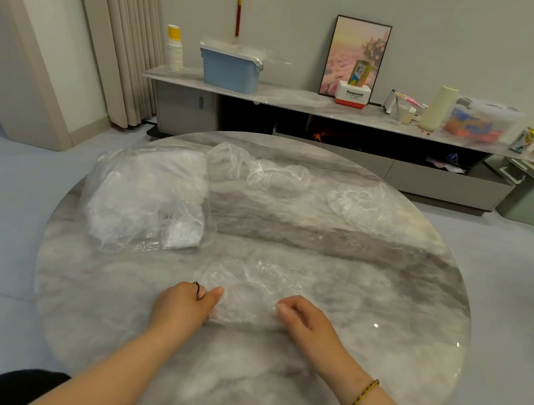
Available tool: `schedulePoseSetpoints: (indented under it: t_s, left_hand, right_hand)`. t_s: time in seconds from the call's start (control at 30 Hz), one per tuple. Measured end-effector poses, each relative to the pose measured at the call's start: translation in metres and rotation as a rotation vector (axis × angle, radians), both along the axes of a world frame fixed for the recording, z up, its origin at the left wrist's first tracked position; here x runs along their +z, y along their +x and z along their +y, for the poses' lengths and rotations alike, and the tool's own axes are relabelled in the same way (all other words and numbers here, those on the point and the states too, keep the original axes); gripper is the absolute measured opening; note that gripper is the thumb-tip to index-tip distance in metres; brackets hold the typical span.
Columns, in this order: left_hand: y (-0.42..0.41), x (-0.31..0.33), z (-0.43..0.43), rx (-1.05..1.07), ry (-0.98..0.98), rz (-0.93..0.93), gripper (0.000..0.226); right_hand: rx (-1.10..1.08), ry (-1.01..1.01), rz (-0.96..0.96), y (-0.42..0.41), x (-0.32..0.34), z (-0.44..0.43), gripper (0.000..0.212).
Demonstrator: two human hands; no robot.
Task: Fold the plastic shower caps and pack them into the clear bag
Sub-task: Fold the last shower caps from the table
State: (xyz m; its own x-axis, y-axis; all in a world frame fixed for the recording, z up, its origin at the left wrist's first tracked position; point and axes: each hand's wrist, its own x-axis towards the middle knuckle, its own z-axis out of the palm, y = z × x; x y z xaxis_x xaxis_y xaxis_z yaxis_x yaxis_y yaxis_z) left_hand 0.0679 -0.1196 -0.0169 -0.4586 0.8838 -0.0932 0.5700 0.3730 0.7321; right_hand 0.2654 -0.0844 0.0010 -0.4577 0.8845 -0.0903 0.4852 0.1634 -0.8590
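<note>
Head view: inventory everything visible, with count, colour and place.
round marble table: one, grey-white, centre
stuffed clear plastic bag: one, clear, table's left
loose crumpled plastic shower caps: about three, clear, table's far side
flattened plastic shower cap: one, clear, near edge, between hands
lidded plastic bin: one, blue, shelf behind, left
paper cup stack: one, white, yellow top, shelf's left end
framed picture: one, pink, shelf's middle
Panasonic box: one, white and red, before the picture
tall cylinder: one, cream, shelf's right
left hand: one, pinches the cap's left end
right hand: one, pinches its right end
</note>
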Motion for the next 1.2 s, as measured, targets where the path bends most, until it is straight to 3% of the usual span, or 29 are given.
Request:
schedulePoseSetpoints:
  t_s: [0.1, 0.23, 0.3, 0.37, 0.43, 0.5, 0.6, 0.63, 0.73, 0.87, 0.9, 1.0, 1.07, 1.13, 1.17, 1.2]
  left_hand:
    - [0.003, 0.002, 0.0, 0.033, -0.008, 0.094, 0.049]
    - [0.005, 0.008, -0.003, 0.001, 0.009, 0.33, 0.036]
    - [0.006, 0.003, 0.0, -0.047, 0.176, 0.492, 0.02]
    - [0.009, -0.007, 0.004, -0.189, 0.44, 0.625, 0.025]
    - [0.016, -0.015, 0.006, -0.405, 0.497, 0.714, 0.032]
    - [0.024, -0.021, 0.005, -0.536, 0.422, 0.747, 0.04]
    - [0.028, -0.032, 0.006, -0.643, 0.138, 0.745, 0.07]
    - [0.026, -0.037, 0.006, -0.668, 0.088, 0.749, 0.073]
    - [0.024, -0.039, 0.006, -0.716, -0.028, 0.733, 0.074]
    - [0.025, -0.04, 0.007, -0.689, -0.032, 0.742, 0.074]
    - [0.025, -0.042, 0.008, -0.708, -0.04, 0.764, 0.074]
    - [0.027, -0.042, 0.009, -0.721, -0.028, 0.817, 0.075]
    - [0.023, -0.043, 0.009, -0.737, -0.058, 0.816, 0.076]
    - [0.023, -0.03, 0.008, -0.735, -0.118, 0.798, 0.084]
    - [0.02, -0.03, 0.012, -0.743, -0.038, 0.828, 0.097]
    - [0.016, -0.034, 0.013, -0.759, 0.162, 0.977, 0.11]
  right_hand:
    - [0.006, 0.134, -0.196, -0.002, -0.01, -0.002, 0.02]
    - [-0.169, 0.15, -0.156, -0.009, -0.02, 0.008, 0.017]
    - [-0.185, 0.136, -0.171, -0.01, -0.023, 0.009, 0.011]
    - [-0.148, 0.201, -0.24, -0.011, -0.021, 0.009, 0.031]
    - [-0.096, 0.269, -0.328, -0.012, -0.02, 0.009, 0.042]
    - [-0.11, 0.339, -0.467, -0.014, -0.019, 0.006, 0.056]
    - [-0.2, 0.583, -0.587, -0.015, -0.029, 0.007, 0.091]
    - [-0.193, 0.652, -0.62, -0.016, -0.034, 0.008, 0.09]
    - [-0.006, 0.784, -0.604, -0.015, -0.038, 0.004, 0.056]
    - [0.235, 0.608, -0.766, -0.018, -0.046, 0.003, 0.043]
    - [0.277, 0.504, -0.818, -0.017, -0.047, 0.002, 0.053]
    - [0.22, 0.566, -0.878, -0.014, -0.046, 0.004, 0.075]
    - [0.258, 0.416, -0.808, -0.011, -0.031, 0.006, 0.076]
    - [0.39, 0.425, -0.682, -0.009, -0.019, 0.015, 0.065]
    - [0.457, 0.326, -0.631, -0.005, -0.013, 0.019, 0.068]
    - [0.477, 0.253, -0.622, 0.0, -0.008, 0.022, 0.074]
